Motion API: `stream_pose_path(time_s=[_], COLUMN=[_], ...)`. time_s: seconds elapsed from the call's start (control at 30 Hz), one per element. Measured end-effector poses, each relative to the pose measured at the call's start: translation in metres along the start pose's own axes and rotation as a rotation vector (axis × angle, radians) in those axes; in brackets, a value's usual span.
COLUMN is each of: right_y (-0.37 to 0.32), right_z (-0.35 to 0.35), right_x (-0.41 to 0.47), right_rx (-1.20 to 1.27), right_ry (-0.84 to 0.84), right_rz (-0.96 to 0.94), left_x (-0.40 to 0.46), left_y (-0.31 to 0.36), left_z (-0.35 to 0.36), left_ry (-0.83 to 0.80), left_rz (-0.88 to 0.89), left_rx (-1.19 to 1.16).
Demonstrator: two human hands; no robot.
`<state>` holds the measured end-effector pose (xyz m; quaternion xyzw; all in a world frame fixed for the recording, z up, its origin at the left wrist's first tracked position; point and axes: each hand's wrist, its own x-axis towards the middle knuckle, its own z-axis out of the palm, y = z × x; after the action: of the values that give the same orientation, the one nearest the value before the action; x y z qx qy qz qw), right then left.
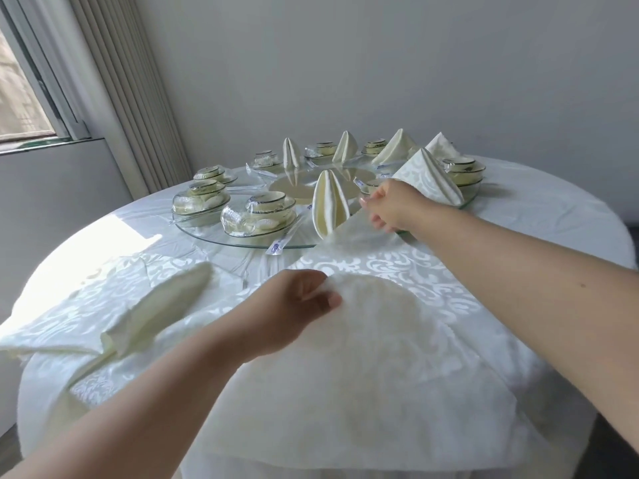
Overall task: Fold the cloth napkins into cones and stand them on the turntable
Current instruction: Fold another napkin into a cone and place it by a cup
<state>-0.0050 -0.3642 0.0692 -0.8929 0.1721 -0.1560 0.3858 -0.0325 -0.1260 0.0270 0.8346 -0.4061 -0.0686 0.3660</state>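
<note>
Now both hands are on one cloth: the left hand (304,299) pinches the near fold of the open napkin (363,340) between thumb and curled fingers, while the right hand (387,209) reaches far out and grips the napkin's far corner just at the rim of the glass turntable (242,238); this napkin lies spread over the near middle of the table (553,216), not yet a cone; six finished cones, as far as I can count, stand on the turntable, the nearest cone (328,205) just left of the right hand and a patterned cone (428,181) just behind it; here is the danger, in my judgement: a quick pull of that far corner could brush the nearest cone and tip it, or the forearm could sweep the patterned one; the cloth may also drag the wrapped chopsticks (281,242) overhanging the glass edge on the near side; bowl sets (266,210) crowd the left half of the turntable, so free standing room looks tight, mostly near the right hand; on the near left a rolled napkin (159,312) lies on another cloth, close to the table's edge; the open napkin itself hangs over the near edge, so a loose grip could let it slide off.
</note>
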Motion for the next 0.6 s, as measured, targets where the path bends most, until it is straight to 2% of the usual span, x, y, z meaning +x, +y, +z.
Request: stream_pose_path(time_s=[0.13, 0.2, 0.23, 0.33, 0.43, 0.5, 0.6], right_y=[0.022, 0.036, 0.043, 0.056, 0.056, 0.058, 0.063], right_z=[-0.001, -0.001, 0.000, 0.000, -0.009, -0.011, -0.004], right_x=[-0.044, -0.060, -0.063, -0.058, -0.037, -0.017, 0.007], right_rx=[0.254, 0.365, 0.406, 0.444, 0.114, -0.095, -0.276], right_ry=[-0.515, -0.652, -0.624, -0.238, 0.012, 0.072, 0.061], right_rz=[0.339, 0.395, 0.387, 0.196, -0.008, -0.015, 0.069], left_x=[0.025, 0.042, 0.052, 0.083, 0.103, 0.111, 0.121], left_y=[-0.005, -0.009, -0.012, -0.025, -0.043, -0.054, -0.064], left_z=[-0.002, -0.002, -0.002, -0.002, -0.010, -0.016, -0.015], left_ry=[0.034, 0.046, 0.050, 0.038, -0.062, -0.097, 0.015], left_rz=[0.013, 0.004, -0.001, -0.077, -0.239, -0.292, -0.297], left_rx=[0.016, 0.011, 0.012, 0.066, 0.040, 0.076, 0.247])
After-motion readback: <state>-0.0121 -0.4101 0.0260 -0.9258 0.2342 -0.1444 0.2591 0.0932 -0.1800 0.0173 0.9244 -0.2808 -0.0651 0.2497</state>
